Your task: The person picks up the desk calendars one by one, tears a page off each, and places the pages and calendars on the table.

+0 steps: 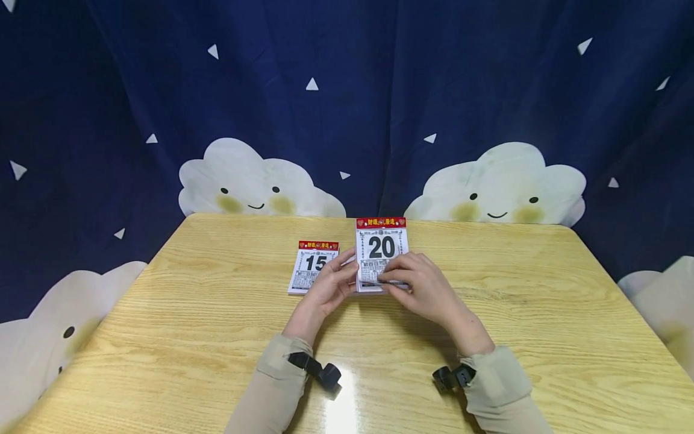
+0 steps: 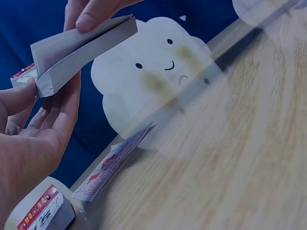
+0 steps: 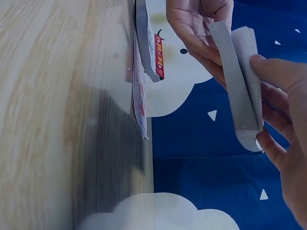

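Observation:
A tear-off calendar pad (image 1: 382, 247) with a red header and a big 20 on its front is held up over the table between both hands. My left hand (image 1: 328, 288) grips its left lower side, thumb at the edge and fingers behind. At the lower right, my right hand (image 1: 425, 288) pinches the pages, its thumb (image 3: 273, 71) against them. In both wrist views a group of pages (image 3: 245, 50) stands apart from the rest of the block, with a narrow gap between. A second calendar pad (image 1: 314, 263), showing 15, lies left of my left hand.
A loose printed sheet (image 2: 112, 167) with red marks lies on the table beside the second pad, slightly curled. The wooden table (image 1: 190, 337) ends at a dark blue curtain (image 1: 347, 72) with white clouds. Each wrist carries a small black camera (image 1: 328, 377).

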A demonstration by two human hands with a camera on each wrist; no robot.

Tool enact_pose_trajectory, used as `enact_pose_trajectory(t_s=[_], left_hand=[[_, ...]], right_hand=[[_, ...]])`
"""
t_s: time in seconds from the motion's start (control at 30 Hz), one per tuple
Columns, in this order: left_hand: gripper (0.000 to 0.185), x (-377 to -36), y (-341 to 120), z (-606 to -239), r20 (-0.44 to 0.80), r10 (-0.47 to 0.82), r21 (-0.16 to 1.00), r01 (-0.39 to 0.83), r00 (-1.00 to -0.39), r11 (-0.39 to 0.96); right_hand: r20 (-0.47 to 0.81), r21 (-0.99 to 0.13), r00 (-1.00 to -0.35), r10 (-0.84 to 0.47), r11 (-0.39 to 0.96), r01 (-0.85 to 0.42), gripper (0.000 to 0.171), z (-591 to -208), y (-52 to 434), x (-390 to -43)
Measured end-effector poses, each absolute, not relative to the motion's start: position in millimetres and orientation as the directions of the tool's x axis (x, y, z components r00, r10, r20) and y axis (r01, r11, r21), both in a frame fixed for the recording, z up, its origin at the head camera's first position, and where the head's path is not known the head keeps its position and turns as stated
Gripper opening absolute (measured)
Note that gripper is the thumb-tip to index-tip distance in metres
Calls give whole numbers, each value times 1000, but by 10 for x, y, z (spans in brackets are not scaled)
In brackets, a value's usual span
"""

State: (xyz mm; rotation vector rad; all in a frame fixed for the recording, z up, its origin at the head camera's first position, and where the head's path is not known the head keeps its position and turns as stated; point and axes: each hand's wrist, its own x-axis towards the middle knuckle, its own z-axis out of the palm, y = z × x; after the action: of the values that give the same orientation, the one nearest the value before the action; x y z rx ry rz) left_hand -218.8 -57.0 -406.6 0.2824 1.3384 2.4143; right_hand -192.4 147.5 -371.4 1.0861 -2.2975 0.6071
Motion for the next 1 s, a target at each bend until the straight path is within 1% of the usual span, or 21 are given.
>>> enact_pose_trajectory(t_s=[0.13, 0.3, 0.6, 0.73, 0.9, 1.0], left_hand=[[51, -2188, -572, -4066, -1, 403, 847, -215, -915, -486], [51, -2191, -574, -4069, -5, 404, 847, -219, -915, -484], [49, -2201, -570, -4075, 18, 419, 844, -211, -908, -493], [49, -2198, -575, -4076, 20, 418, 843, -209, -908, -496], [49, -2204, -589, -4074, 37, 423, 840, -201, -905, -504], [49, -2210, -592, -4067, 34, 419, 842, -200, -907, -501]], right_hand=[[628, -183, -558, -543, 593, -784, 11, -3709, 1463, -1911], [654, -202, -560, -509, 596, -777, 7, -3712, 1446, -1912], [702, -251, -552, -450, 569, -783, 10, -3706, 1433, -1909], [710, -305, -570, -414, 549, -778, 9, -3702, 1436, -1894], [699, -416, -621, -354, 505, -756, 10, -3687, 1444, -1888], [701, -470, -641, -312, 474, -745, 11, -3664, 1451, -1890]])
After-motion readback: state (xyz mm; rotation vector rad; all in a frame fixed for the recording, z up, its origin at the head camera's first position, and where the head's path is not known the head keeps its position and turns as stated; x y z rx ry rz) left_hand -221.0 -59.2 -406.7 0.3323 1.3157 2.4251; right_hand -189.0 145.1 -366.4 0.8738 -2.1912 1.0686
